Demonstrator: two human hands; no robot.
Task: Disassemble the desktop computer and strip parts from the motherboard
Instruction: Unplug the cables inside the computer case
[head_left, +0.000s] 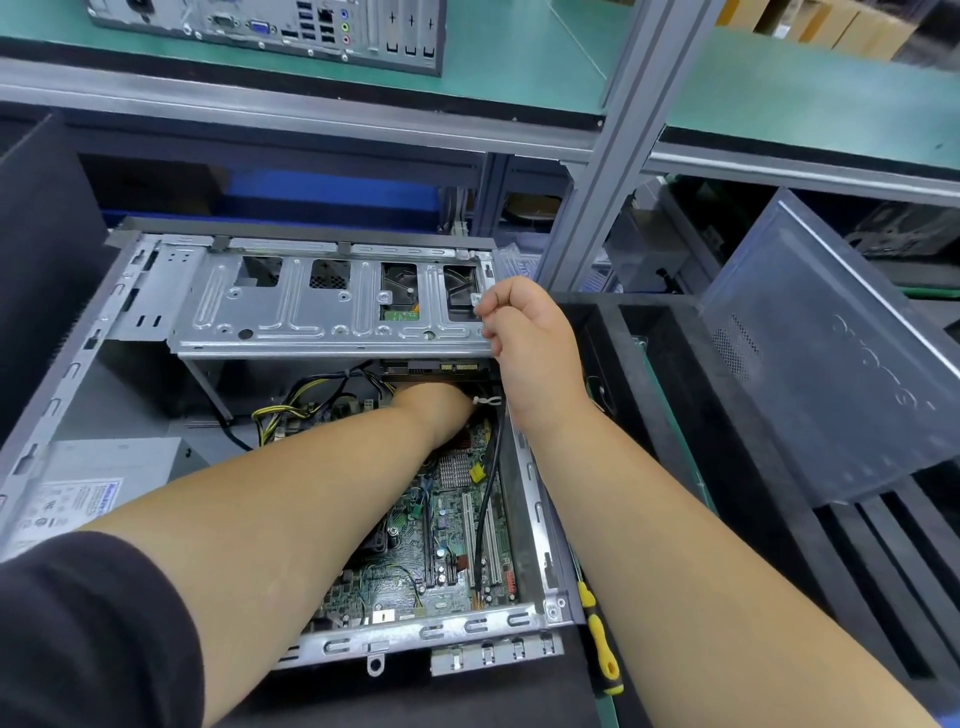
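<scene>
Seen from above, looking down into an open desktop computer case (527, 499) of bare stamped steel, lying flat on a dark work surface.

At far left, a boxy grey power supply (93, 483) with a white printed label, yellow and black cables (291, 402) fanning from beside it toward the middle.

Across the far half, a ribbed sheet-metal drive cage (322, 306), long axis running left to right, hinged up over the interior. Beneath its right end, a hard drive (434, 368), only the near connector edge showing, thin and dark.

In the centre, the left hand (434, 410) reaching forward under the cage, directly below the drive and nearer to it than the other; fingers hidden, so grip cannot be told. Probably working the drive or its cabling free.

Below that, the green motherboard (447, 540) on the case floor, crowded with slots, a finned silver heatsink (454, 469) and a thin black cable (485, 514) running along its right side.

Right of centre, the right hand (524, 322) curled closed, pinching the cage's right edge, seemingly steadying it.

Further right, just outside the case wall, a yellow-and-black screwdriver (602, 644) lying lengthwise. At far right, a grey perforated side panel (831, 364) leaning tilted against dark bins.
</scene>
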